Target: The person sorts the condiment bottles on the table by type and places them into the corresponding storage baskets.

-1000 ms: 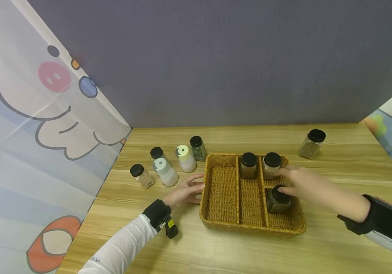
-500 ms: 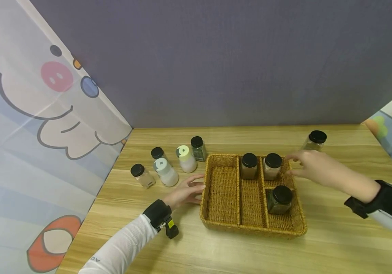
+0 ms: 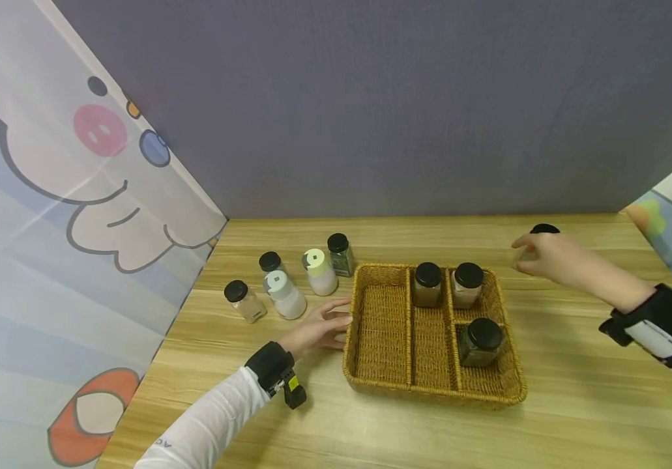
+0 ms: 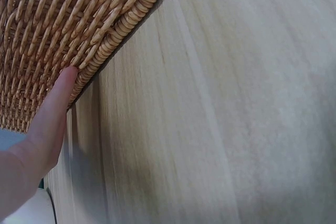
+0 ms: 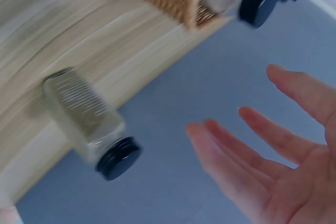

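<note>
My left hand [image 3: 319, 329] touches the left wall of a divided woven basket [image 3: 378, 385], its fingers fairly straight against the weave in the left wrist view. My right hand [image 3: 561, 259] is in the air beyond the basket's right side, fingers spread and holding nothing. Just behind it stands a spice jar [image 5: 84, 114] with a black lid, mostly hidden by the hand in the head view. Inside the basket, one black-lidded jar [image 3: 427, 286] stands in the middle compartment. The right side holds a pale-filled jar [image 3: 467, 286] at the back and a dark green-filled jar [image 3: 479, 344] in front.
Left of the basket stand several containers: a black-lidded jar [image 3: 245, 302], another behind it [image 3: 270, 262], a white shaker [image 3: 286, 296], a yellow-topped shaker [image 3: 320, 273] and a green-filled jar [image 3: 341, 256]. A grey wall [image 3: 400, 111] rises behind the wooden table [image 3: 418, 433].
My right hand has left the green-filled jar in the basket and moved right and back, towards the lone jar on the table. The left hand stays at the basket.
</note>
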`<state>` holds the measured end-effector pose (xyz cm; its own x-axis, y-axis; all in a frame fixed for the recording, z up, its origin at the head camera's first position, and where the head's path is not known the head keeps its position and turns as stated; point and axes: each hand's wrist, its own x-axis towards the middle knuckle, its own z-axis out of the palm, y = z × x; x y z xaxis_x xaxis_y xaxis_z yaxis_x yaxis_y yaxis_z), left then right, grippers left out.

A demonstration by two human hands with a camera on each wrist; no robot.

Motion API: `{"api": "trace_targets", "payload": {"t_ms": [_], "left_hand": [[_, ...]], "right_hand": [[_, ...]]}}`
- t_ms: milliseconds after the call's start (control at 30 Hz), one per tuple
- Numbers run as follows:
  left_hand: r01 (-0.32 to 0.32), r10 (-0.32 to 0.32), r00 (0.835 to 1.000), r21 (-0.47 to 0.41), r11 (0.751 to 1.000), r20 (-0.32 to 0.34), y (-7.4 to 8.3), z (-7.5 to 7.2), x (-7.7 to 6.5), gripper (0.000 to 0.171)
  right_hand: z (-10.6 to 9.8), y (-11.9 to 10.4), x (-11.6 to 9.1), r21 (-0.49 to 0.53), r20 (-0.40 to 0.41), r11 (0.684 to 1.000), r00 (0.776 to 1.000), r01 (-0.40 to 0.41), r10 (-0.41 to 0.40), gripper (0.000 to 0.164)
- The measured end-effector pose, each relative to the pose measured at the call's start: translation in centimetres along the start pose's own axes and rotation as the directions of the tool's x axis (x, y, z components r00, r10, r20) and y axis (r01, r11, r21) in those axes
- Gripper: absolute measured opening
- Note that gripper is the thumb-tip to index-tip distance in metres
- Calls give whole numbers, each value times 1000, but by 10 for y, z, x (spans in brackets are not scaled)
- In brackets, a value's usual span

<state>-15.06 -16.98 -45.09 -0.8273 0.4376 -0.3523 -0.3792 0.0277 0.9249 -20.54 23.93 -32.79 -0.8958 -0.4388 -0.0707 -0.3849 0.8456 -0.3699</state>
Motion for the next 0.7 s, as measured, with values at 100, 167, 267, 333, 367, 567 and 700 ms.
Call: {"api": "trace_targets", "payload": {"t_ms": [100, 167, 267, 333, 367, 567, 700], "left_hand": [[-2, 2, 1000, -1, 1000, -1, 0, 0, 0, 61], [-2, 2, 1000, 1, 1000, 0, 0, 0, 0, 60], [-4, 4, 1000, 4, 1000, 5, 0, 0, 0, 59], [-1, 1, 1000, 5, 1000, 6, 0, 0, 0, 58], [1, -1, 1000, 3, 1000, 7, 0, 0, 0, 59], [1, -1, 1000, 4, 1000, -3, 0, -1, 1, 61], [-4, 4, 1000, 0, 1000, -7, -1, 0, 1, 61]], "right_hand": [[-3, 11, 5, 6, -8, 1000, 1000, -21, 21, 41], [-4, 18, 7, -7, -9, 999, 999, -33, 33, 42], [-6, 28, 10, -26, -11, 999, 999, -46, 46, 43], [-7, 33, 11, -37, -15, 998, 998, -57, 56, 45], [-7, 35, 12, -42, -21, 997, 998, -59, 58, 45], [-8, 48, 18, -38, -39, 996, 997, -75, 74, 47], [-7, 57, 21, -40, -43, 996, 996, -79, 77, 51]]}}
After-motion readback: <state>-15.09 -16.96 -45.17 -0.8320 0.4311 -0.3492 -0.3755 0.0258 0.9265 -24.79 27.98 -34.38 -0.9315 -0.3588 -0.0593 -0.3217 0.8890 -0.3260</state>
